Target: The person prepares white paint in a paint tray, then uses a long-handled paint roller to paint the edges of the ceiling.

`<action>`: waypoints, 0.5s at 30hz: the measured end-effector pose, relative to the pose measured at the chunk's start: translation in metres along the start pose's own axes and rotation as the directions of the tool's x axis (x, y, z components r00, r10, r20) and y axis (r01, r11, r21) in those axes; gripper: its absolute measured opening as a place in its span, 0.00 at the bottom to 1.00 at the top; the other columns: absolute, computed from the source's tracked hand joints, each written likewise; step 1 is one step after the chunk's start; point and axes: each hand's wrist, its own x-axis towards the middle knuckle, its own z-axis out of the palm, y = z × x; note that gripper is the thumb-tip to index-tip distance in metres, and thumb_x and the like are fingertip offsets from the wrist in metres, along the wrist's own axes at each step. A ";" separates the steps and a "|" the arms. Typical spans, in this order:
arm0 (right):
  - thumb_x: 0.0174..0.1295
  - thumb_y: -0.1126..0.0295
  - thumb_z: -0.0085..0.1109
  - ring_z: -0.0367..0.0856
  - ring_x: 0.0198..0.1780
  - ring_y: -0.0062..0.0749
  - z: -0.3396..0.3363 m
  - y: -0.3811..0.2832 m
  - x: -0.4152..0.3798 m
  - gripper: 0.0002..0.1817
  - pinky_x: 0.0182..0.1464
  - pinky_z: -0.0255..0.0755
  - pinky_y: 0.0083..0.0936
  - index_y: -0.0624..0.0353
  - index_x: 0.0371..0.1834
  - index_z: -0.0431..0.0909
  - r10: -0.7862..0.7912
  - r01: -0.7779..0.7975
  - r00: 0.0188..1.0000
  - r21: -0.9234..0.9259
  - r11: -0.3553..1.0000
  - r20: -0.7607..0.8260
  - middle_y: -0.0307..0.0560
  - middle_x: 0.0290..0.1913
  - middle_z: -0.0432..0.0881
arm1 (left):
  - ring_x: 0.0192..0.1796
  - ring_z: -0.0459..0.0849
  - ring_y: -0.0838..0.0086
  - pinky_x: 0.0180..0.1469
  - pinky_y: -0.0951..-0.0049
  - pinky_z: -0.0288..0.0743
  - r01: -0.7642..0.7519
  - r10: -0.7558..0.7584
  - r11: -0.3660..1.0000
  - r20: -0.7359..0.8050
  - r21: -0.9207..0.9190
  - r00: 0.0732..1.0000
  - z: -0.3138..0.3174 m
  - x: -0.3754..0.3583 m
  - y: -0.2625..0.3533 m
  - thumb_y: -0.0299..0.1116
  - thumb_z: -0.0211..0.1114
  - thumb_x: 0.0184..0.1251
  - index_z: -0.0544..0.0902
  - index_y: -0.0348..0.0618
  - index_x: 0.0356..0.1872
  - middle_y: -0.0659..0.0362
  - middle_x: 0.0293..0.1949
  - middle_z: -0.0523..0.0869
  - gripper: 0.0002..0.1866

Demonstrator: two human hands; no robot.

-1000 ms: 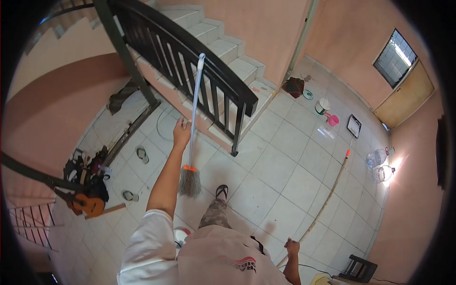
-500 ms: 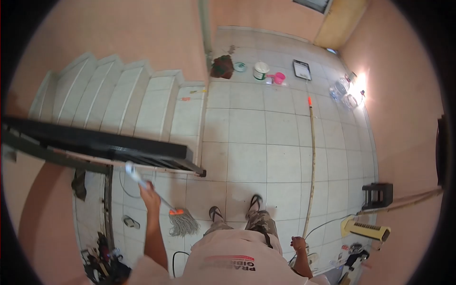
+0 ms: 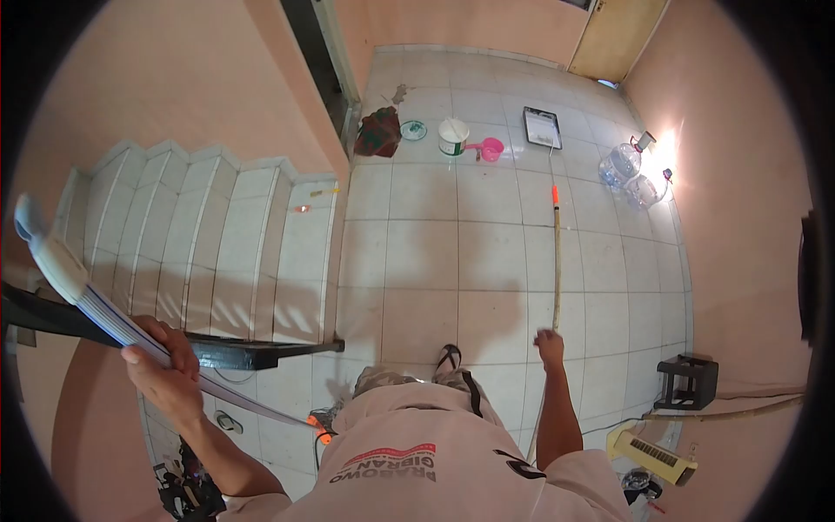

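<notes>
My left hand (image 3: 165, 370) is wrapped round the pale, blue-striped handle of a string mop (image 3: 100, 313). The handle slants from the upper left down to an orange clamp beside my shirt, and the grey strings are mostly hidden there. My right hand (image 3: 550, 348) hangs out in front with fingers curled, and no held thing shows in it. In the view it overlaps a long wooden pole (image 3: 557, 261) with an orange tip, which lies along the tiled floor (image 3: 422, 252). My hand seems to be above the pole, not round it.
White stairs (image 3: 200, 235) and a dark railing (image 3: 252, 352) are at left. Ahead are a dark cloth (image 3: 377, 133), a white bucket (image 3: 453, 137), a pink dipper (image 3: 491, 150), a paint tray (image 3: 542, 128) and water jugs (image 3: 620, 165). A black stool (image 3: 685, 383) stands at right.
My left hand has raised the mop handle closer and to the left, and the mop head is now near my body. My right hand has swung forward. The view has shifted as I step.
</notes>
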 end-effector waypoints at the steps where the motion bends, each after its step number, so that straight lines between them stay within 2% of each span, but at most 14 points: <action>1: 0.67 0.66 0.56 0.83 0.33 0.28 0.010 -0.019 0.041 0.14 0.38 0.80 0.25 0.69 0.45 0.80 -0.148 0.148 0.989 -0.030 0.989 0.009 0.48 0.33 0.84 | 0.14 0.58 0.85 0.13 0.83 0.49 -0.021 0.021 1.000 -0.018 -0.013 1.000 0.025 0.011 0.012 0.70 0.45 0.70 0.69 0.42 0.36 0.66 0.16 0.62 0.34; 2: 0.68 0.65 0.56 0.83 0.34 0.28 0.020 -0.060 0.065 0.15 0.39 0.79 0.24 0.68 0.46 0.80 -0.191 0.189 0.982 0.101 0.977 0.004 0.48 0.33 0.84 | 0.13 0.57 0.85 0.13 0.82 0.48 -0.042 0.041 0.999 -0.036 -0.023 0.999 0.047 0.022 0.019 0.69 0.45 0.71 0.68 0.42 0.35 0.66 0.15 0.62 0.34; 3: 0.69 0.63 0.57 0.83 0.34 0.28 0.033 -0.091 0.092 0.16 0.40 0.79 0.24 0.68 0.47 0.80 -0.260 0.258 0.965 0.096 0.961 0.014 0.46 0.33 0.84 | 0.13 0.57 0.85 0.12 0.82 0.48 -0.055 0.054 0.998 -0.038 -0.035 0.998 0.066 0.036 0.021 0.69 0.45 0.71 0.68 0.42 0.35 0.66 0.15 0.62 0.33; 4: 0.68 0.63 0.58 0.83 0.34 0.27 0.046 -0.133 0.107 0.16 0.41 0.78 0.24 0.67 0.46 0.81 -0.266 0.252 0.964 0.227 0.941 0.030 0.46 0.34 0.84 | 0.13 0.57 0.86 0.12 0.82 0.48 -0.068 0.067 0.997 -0.036 -0.046 0.997 0.083 0.052 0.021 0.69 0.45 0.71 0.68 0.42 0.35 0.66 0.15 0.62 0.33; 6: 0.68 0.61 0.58 0.84 0.35 0.27 0.053 -0.230 0.117 0.17 0.41 0.77 0.25 0.66 0.46 0.81 -0.131 0.057 0.976 0.380 0.923 0.173 0.45 0.34 0.84 | 0.13 0.56 0.86 0.12 0.82 0.47 -0.102 0.100 0.994 -0.057 -0.035 0.993 0.123 0.085 0.017 0.68 0.44 0.72 0.69 0.43 0.36 0.67 0.15 0.61 0.32; 9: 0.68 0.60 0.58 0.84 0.35 0.28 0.065 -0.284 0.161 0.17 0.42 0.77 0.25 0.65 0.47 0.81 -0.033 -0.053 0.967 0.327 0.944 0.251 0.45 0.34 0.85 | 0.13 0.56 0.86 0.13 0.83 0.47 -0.098 0.097 0.995 -0.116 -0.006 0.988 0.174 0.143 -0.005 0.69 0.45 0.71 0.70 0.44 0.37 0.68 0.15 0.61 0.33; 10: 0.67 0.59 0.59 0.84 0.35 0.28 0.072 -0.278 0.185 0.17 0.40 0.76 0.26 0.64 0.47 0.82 -0.006 -0.085 0.965 0.335 0.938 0.261 0.44 0.34 0.85 | 0.13 0.56 0.86 0.14 0.83 0.46 -0.085 0.082 0.996 -0.132 -0.012 0.988 0.191 0.163 -0.013 0.71 0.45 0.70 0.71 0.45 0.38 0.68 0.15 0.60 0.34; 12: 0.64 0.64 0.57 0.83 0.36 0.38 0.085 -0.213 0.249 0.11 0.41 0.76 0.34 0.61 0.39 0.81 -0.211 0.200 0.952 0.075 0.977 0.220 0.49 0.33 0.83 | 0.14 0.56 0.87 0.14 0.83 0.46 -0.092 0.086 0.995 -0.174 -0.028 0.981 0.231 0.207 -0.026 0.71 0.45 0.70 0.72 0.45 0.39 0.68 0.15 0.60 0.34; 13: 0.62 0.67 0.57 0.82 0.37 0.43 0.084 -0.181 0.277 0.08 0.41 0.76 0.37 0.59 0.35 0.80 -0.314 0.335 0.923 -0.061 0.940 0.221 0.51 0.33 0.83 | 0.14 0.56 0.87 0.14 0.83 0.46 -0.099 0.090 0.994 -0.196 -0.037 0.977 0.249 0.232 -0.033 0.71 0.45 0.70 0.72 0.45 0.39 0.68 0.15 0.60 0.34; 14: 0.59 0.68 0.55 0.79 0.40 0.51 0.077 -0.159 0.290 0.05 0.42 0.75 0.45 0.56 0.31 0.78 -0.268 0.305 0.946 -0.221 0.926 0.185 0.54 0.35 0.81 | 0.14 0.57 0.87 0.14 0.83 0.46 -0.121 0.109 0.991 -0.186 -0.055 0.976 0.264 0.258 -0.040 0.71 0.45 0.70 0.73 0.44 0.41 0.68 0.14 0.59 0.34; 15: 0.62 0.67 0.52 0.80 0.40 0.52 0.059 -0.124 0.302 0.08 0.44 0.75 0.46 0.56 0.34 0.80 -0.501 0.575 0.805 -0.626 0.527 0.318 0.52 0.36 0.82 | 0.14 0.57 0.87 0.14 0.83 0.46 -0.132 0.118 0.988 -0.169 -0.080 0.979 0.281 0.287 -0.046 0.70 0.45 0.70 0.73 0.44 0.41 0.68 0.15 0.60 0.34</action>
